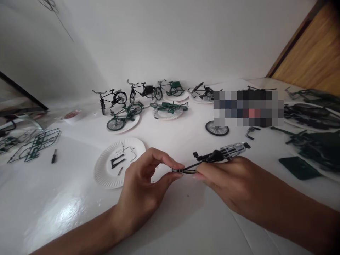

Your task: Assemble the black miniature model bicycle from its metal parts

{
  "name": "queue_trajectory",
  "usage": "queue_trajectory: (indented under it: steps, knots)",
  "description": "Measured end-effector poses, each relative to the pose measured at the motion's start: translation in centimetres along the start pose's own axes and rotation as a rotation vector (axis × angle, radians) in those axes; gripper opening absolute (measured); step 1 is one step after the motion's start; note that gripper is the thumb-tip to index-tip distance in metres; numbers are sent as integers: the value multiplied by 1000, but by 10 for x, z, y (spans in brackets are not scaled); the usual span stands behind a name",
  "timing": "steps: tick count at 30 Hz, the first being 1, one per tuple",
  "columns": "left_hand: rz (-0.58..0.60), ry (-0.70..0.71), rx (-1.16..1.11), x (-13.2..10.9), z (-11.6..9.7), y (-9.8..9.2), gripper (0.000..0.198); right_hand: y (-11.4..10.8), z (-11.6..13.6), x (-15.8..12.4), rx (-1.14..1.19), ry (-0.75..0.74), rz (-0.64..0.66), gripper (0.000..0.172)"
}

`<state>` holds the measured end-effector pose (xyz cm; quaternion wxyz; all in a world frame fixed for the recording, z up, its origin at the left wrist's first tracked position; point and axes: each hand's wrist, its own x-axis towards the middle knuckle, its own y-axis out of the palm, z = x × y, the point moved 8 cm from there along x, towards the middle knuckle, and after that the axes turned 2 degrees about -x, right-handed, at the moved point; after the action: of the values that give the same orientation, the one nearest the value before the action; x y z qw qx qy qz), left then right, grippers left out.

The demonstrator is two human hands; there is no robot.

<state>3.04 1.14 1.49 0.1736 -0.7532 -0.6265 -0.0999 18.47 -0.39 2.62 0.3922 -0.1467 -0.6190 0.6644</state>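
Between my hands is a black model bicycle frame point(214, 156) with a saddle, pedals and a silver rear rack. My right hand point(233, 180) is closed around the frame's tubes below the saddle. With thumb and forefinger, my left hand point(148, 180) pinches the frame's front end. Left of that hand lies a white paper plate point(102, 173) bearing a black fork-shaped part point(117, 161), a bent thin wire and several tiny pieces. Beyond the frame rest a loose spoked wheel point(217, 128) and a small handlebar part point(251, 133).
Several model bicycles point(143, 90) stand or lie on plates along the wall. At far left are green sprues point(34, 145) and a small screwdriver point(54, 156). Green parts and a flat green panel point(299, 167) lie at right. A blurred block hides part of the back right.
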Motion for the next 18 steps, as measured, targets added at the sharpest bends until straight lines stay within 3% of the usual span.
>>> queue_trajectory:
  steps: [4,10,15,18]
  knots:
    - [43,53,-2,-9,-7,3,28,4,-16,-5,332,270,174,37]
    - [132,224,-64,-17,-28,15,32,4,-24,-17,596,409,401,45]
    - [48,-20,-136,-5,-10,12,26,-11,-24,-9,341,358,144,32]
    - [30,-81,-183,1,-6,12,23,-12,-15,-5,282,292,94,25]
